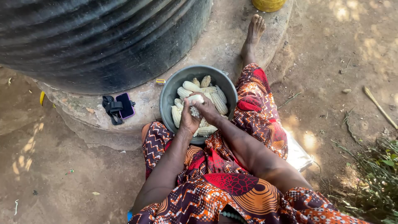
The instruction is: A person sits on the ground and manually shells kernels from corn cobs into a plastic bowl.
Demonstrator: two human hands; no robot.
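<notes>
On the far left a big dark ribbed water tank (99,37) stands on a concrete base (137,112), and on that base lie a black strap (112,108) and a phone (124,105). Just right of them a grey metal bowl (171,93) full of pale corn cobs (215,99) sits between my knees. My left hand (188,119) and my right hand (208,111) meet over the bowl, both curled tight around one corn cob (195,104), thumbs pressing on its kernels. My patterned skirt (232,178) covers my lap, and my bare right foot (253,31) stretches out toward a yellow container (268,4)
</notes>
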